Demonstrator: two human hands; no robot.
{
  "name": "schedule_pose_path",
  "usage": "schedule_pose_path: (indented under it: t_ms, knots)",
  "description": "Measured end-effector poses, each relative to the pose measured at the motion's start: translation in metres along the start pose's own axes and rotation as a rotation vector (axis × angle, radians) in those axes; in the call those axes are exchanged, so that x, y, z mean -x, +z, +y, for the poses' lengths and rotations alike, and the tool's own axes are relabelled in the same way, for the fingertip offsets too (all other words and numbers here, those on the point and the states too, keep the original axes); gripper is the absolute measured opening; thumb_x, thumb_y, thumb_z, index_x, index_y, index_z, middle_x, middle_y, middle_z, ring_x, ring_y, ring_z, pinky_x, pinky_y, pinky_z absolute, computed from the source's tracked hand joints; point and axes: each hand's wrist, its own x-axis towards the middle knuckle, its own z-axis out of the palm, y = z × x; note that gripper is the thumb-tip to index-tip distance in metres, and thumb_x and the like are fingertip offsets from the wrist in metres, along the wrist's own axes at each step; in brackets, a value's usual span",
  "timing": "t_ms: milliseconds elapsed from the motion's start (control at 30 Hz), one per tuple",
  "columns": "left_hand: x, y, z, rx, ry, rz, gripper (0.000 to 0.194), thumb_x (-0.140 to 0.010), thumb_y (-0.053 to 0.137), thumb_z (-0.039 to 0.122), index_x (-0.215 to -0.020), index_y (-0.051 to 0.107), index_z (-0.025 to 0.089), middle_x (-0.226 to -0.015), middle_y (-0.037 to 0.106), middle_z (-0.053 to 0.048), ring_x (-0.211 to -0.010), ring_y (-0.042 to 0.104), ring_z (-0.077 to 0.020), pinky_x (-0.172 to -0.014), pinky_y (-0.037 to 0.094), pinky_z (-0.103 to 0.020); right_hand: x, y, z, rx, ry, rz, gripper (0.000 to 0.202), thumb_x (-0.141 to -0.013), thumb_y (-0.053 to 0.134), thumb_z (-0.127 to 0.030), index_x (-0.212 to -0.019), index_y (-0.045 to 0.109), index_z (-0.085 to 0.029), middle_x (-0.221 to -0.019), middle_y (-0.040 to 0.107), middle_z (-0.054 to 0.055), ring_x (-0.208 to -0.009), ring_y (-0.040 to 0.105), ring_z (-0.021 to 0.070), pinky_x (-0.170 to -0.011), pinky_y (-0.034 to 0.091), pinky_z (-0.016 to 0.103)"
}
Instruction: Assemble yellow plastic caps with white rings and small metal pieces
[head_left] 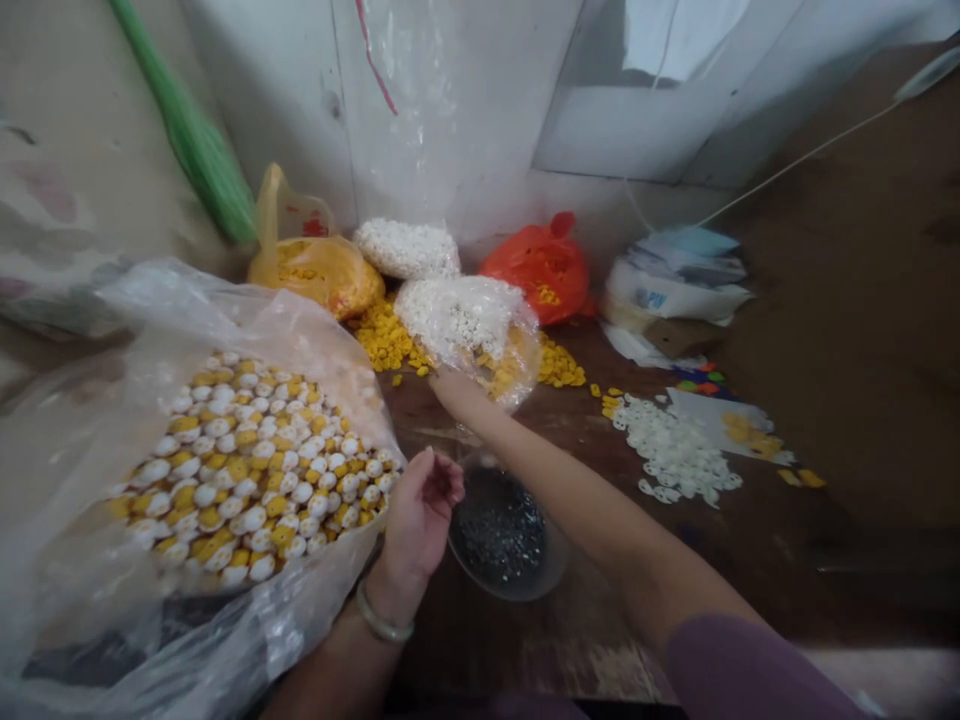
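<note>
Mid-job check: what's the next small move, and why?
Probably pinch a few yellow pieces with the right hand: it is stretched out to the pile's near edge, though blur hides whether it already holds any, while the left hand is curled beside the bowl.

We've got a long green plastic-looking bundle (pixel 199 140) slanting down at upper left, plus a pale panelled wall (pixel 270 100) with a thin red string (pixel 373 60) in front. Over right, we see a messy white-and-pale-blue paper stack (pixel 679 285) and a thin white cord (pixel 810 150) rising rightward.
</note>
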Motion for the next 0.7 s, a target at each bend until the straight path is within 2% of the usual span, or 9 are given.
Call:
schedule_pose_path:
  t_ms: [100, 200, 300, 367, 467, 533, 633, 700]
  knots:
    - [-0.002, -0.001, 0.0, 0.005, -0.006, 0.025, 0.021, -0.077, 0.071, 0.031, -0.068, 0.065, 0.013, -0.061, 0.065, -0.002, -0.054, 0.058, -0.0096, -0.052, 0.047, -0.02, 0.01, -0.009, 0.0, -0.111, -0.046, 0.033, 0.02, -0.09, 0.049, -0.002, -0.098, 0.066, -0.009, -0.108, 0.063, 0.018, -0.106, 0.057, 0.0256, -0.088, 0.045, 0.034]
    - [-0.005, -0.002, 0.0, 0.022, 0.002, 0.038, 0.017, -0.082, 0.068, 0.028, -0.078, 0.068, 0.011, -0.066, 0.068, -0.004, -0.056, 0.06, -0.0089, -0.055, 0.049, -0.018, 0.025, -0.017, -0.004, -0.264, -0.088, 0.091, 0.013, -0.09, 0.055, -0.006, -0.097, 0.064, -0.013, -0.105, 0.065, 0.011, -0.103, 0.059, 0.0205, -0.089, 0.045, 0.031]
    - [-0.006, -0.002, 0.001, 0.034, 0.016, 0.034, 0.016, -0.084, 0.066, 0.026, -0.088, 0.068, 0.011, -0.072, 0.07, -0.006, -0.059, 0.062, -0.008, -0.057, 0.05, -0.017, 0.051, -0.027, -0.009, -0.421, -0.121, 0.107, 0.015, -0.088, 0.059, -0.008, -0.102, 0.059, -0.014, -0.094, 0.067, 0.004, -0.088, 0.064, 0.014, -0.079, 0.049, 0.024]
    - [-0.004, -0.002, 0.0, -0.001, -0.025, 0.012, 0.021, -0.085, 0.067, 0.031, -0.088, 0.068, 0.01, -0.07, 0.07, -0.006, -0.057, 0.061, -0.0075, -0.055, 0.049, -0.016, 0.071, -0.035, -0.01, -0.603, -0.177, 0.084, 0.014, -0.085, 0.062, -0.008, -0.097, 0.058, -0.014, -0.086, 0.067, 0.001, -0.079, 0.064, 0.0119, -0.071, 0.05, 0.021]
    - [0.001, -0.002, -0.004, -0.137, -0.103, -0.072, 0.037, -0.078, 0.071, 0.046, -0.082, 0.067, 0.01, -0.065, 0.068, -0.005, -0.051, 0.058, -0.0077, -0.047, 0.044, -0.016, 0.098, -0.049, -0.009, -0.939, -0.268, 0.024, 0.011, -0.08, 0.064, -0.006, -0.083, 0.059, -0.015, -0.076, 0.065, -0.003, -0.072, 0.064, 0.0112, -0.068, 0.049, 0.021]
    - [0.003, -0.002, -0.005, -0.22, -0.115, -0.114, 0.042, -0.071, 0.076, 0.05, -0.078, 0.066, 0.011, -0.063, 0.067, -0.005, -0.048, 0.056, -0.0078, -0.044, 0.042, -0.016, 0.109, -0.056, -0.01, -1.031, -0.277, -0.042, 0.012, -0.077, 0.065, -0.005, -0.081, 0.061, -0.016, -0.073, 0.065, -0.004, -0.069, 0.062, 0.0105, -0.067, 0.049, 0.021]
    - [0.004, -0.003, -0.005, -0.246, -0.105, -0.12, 0.038, -0.063, 0.084, 0.042, -0.071, 0.063, 0.012, -0.061, 0.065, -0.002, -0.049, 0.055, -0.0068, -0.044, 0.041, -0.015, 0.116, -0.059, -0.015, -1.064, -0.253, -0.123, 0.014, -0.075, 0.065, -0.004, -0.081, 0.061, -0.016, -0.073, 0.064, -0.004, -0.067, 0.06, 0.0095, -0.064, 0.048, 0.02]
    - [0.003, -0.004, -0.003, -0.227, -0.115, -0.134, 0.035, -0.06, 0.087, 0.035, -0.069, 0.063, 0.012, -0.061, 0.063, -0.001, -0.049, 0.054, -0.0058, -0.043, 0.041, -0.013, 0.118, -0.058, -0.016, -1.086, -0.266, -0.086, 0.012, -0.076, 0.066, -0.006, -0.082, 0.062, -0.016, -0.075, 0.064, -0.003, -0.068, 0.059, 0.0098, -0.065, 0.048, 0.021]
